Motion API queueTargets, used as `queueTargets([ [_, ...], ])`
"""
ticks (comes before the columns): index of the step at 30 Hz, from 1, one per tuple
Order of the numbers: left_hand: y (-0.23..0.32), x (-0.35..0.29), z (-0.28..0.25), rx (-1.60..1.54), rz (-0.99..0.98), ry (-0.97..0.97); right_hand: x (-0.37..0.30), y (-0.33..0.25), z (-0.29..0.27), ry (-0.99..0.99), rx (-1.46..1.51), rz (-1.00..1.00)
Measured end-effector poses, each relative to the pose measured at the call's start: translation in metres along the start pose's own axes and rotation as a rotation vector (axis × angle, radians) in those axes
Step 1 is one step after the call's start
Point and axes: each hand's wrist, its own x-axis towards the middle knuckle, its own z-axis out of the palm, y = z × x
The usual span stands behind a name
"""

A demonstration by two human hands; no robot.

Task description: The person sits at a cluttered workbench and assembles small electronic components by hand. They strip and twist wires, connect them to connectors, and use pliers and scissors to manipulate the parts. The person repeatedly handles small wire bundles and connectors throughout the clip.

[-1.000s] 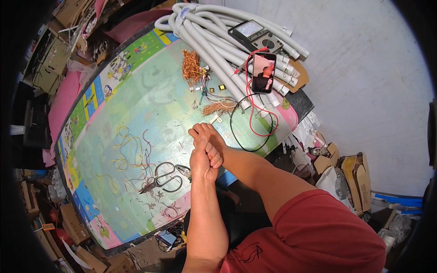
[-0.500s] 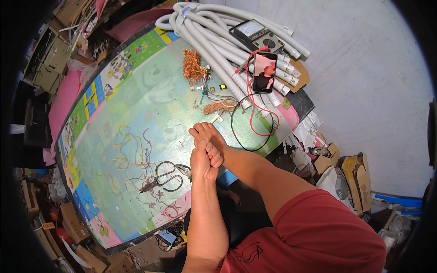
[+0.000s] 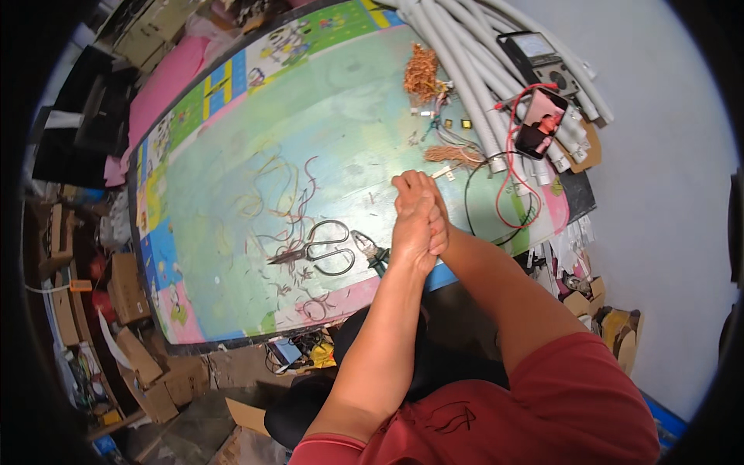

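Note:
My left hand (image 3: pixel 412 231) is closed around my right wrist, its fingers wrapped over the far side. My right hand (image 3: pixel 416 187) sticks out beyond that grip, empty, with its fingers loosely bent and partly apart. Both are over the near right part of the table. Just left of them lie pliers (image 3: pixel 369 249) with dark handles, partly hidden by my left arm, and black-handled scissors (image 3: pixel 319 249) with their blades pointing left. Thin cut wires (image 3: pixel 271 198) are scattered past the scissors. Beyond my right hand are a bundle of copper wire (image 3: pixel 421 71) and a smaller copper strand bundle (image 3: pixel 452 155).
Grey corrugated tubes (image 3: pixel 465 70) lie across the far right, with an analog multimeter (image 3: pixel 539 58) and a phone (image 3: pixel 542 124) on them. A red test lead (image 3: pixel 511 186) and a black lead (image 3: pixel 467 198) curl nearby. Cardboard boxes (image 3: pixel 128 287) stand left of the patterned table (image 3: pixel 209 178).
The view has shifted, so the table and my clasped hands appear in different places. The pliers show more fully now. My left hand keeps its hold on my right wrist.

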Motion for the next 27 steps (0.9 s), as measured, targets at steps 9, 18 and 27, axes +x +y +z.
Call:
queueTargets([
  [9,-0.004,0.002,0.011,0.023,0.111,0.078,0.001,0.006,-0.001,0.012,0.182,-0.012],
  [18,-0.025,0.028,-0.017,-0.157,0.257,0.230,0.003,-0.008,-0.002,0.091,0.033,-0.050],
  [27,0.000,0.025,-0.013,-0.394,0.220,0.291,0.005,0.009,0.013,0.070,-0.005,-0.015],
])
